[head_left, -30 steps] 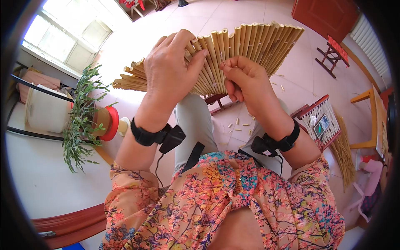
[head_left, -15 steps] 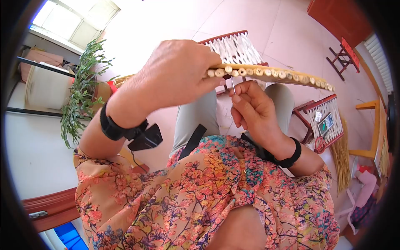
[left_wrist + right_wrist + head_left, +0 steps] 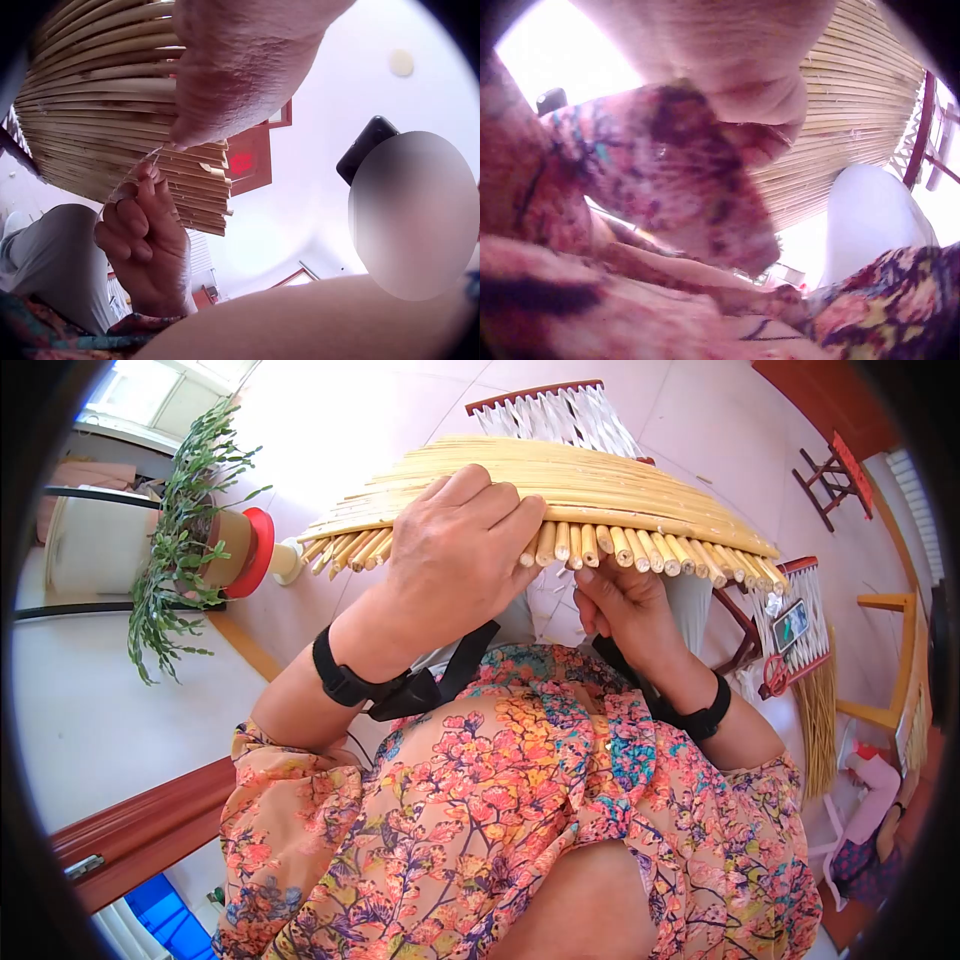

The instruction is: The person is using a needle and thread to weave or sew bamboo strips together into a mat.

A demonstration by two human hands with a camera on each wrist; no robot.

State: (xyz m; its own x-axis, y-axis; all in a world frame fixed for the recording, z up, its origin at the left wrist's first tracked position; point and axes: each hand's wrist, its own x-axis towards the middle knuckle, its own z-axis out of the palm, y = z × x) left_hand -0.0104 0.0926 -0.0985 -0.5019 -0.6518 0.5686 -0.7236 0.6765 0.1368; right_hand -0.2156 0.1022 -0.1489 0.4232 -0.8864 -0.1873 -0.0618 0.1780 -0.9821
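The mat (image 3: 600,480), a fan of pale stalks, is hanging in the air above the knees (image 3: 64,244), its cut ends facing the blouse (image 3: 480,780). The left hand (image 3: 462,545) is gripping its near edge from above, fingers pressed together and curling over the stalks. Under that edge the right hand (image 3: 640,610) is curling too, its thumb and forefinger seemingly pinching the thread (image 3: 126,174); whether they are holding a needle as well, one cannot tell.

Doing this well is probably calling for a firm left grip close to the stitch, so that the stalks are lying side by side rather than rolling over one another. The pull should be snug and even: a hard tug could be splitting a stalk, a slack loop leaving gaps.

Below, the pinkish tiled floor (image 3: 700,430) is gleaming. A strung stool (image 3: 575,420) is standing beyond the mat; a second stool (image 3: 818,630), to the person's right, is bearing a phone (image 3: 790,625), with loose stalks (image 3: 820,730) lying beside it. To the left, a plant (image 3: 170,550) is spilling from its pot (image 3: 233,550).
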